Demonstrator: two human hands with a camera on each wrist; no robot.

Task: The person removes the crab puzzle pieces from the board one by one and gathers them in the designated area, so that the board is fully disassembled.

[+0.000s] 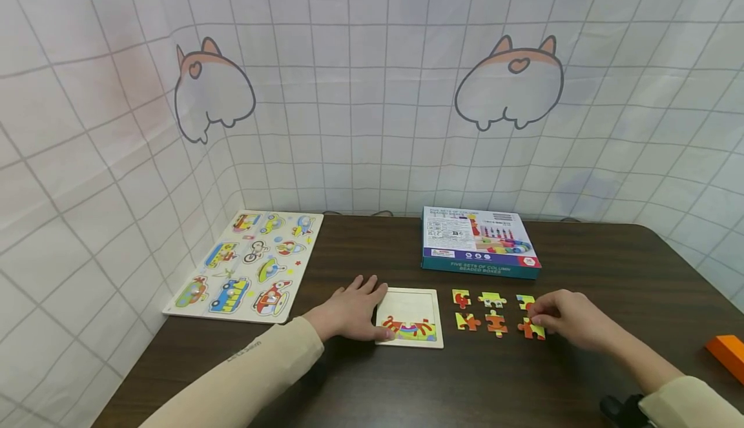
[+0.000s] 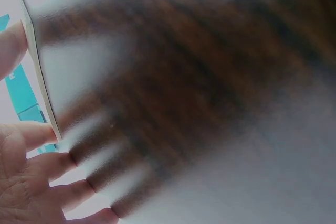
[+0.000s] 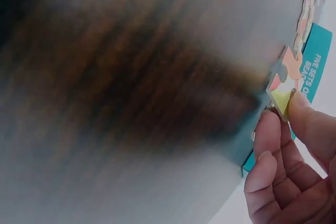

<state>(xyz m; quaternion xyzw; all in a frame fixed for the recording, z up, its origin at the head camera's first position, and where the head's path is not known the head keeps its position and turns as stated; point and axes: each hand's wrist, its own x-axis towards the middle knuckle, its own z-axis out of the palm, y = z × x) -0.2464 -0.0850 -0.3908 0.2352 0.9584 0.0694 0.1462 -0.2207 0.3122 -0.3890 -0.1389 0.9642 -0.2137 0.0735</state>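
In the head view, a small square wooden puzzle board point(image 1: 407, 303) lies on the table, its lower part filled with a picture in red and yellow. My left hand point(image 1: 352, 310) rests with spread fingers at the board's left side; in the left wrist view, the thumb and a finger touch the edge. My right hand point(image 1: 572, 318) pinches an orange and yellow jigsaw piece point(image 3: 286, 85) between thumb and forefinger, tilted up in the right wrist view. Beside it sit several other loose pieces, among them an orange piece point(image 1: 496, 323) and a yellow-and-white piece point(image 1: 493, 299).
A blue-edged box point(image 1: 479, 242) lies behind the loose pieces. At the left is a larger vehicle puzzle board point(image 1: 247, 266). An orange block point(image 1: 728, 356) is near the right edge. Behind the table point(image 1: 372, 241) hangs a white grid-patterned cloth point(image 1: 366, 105).
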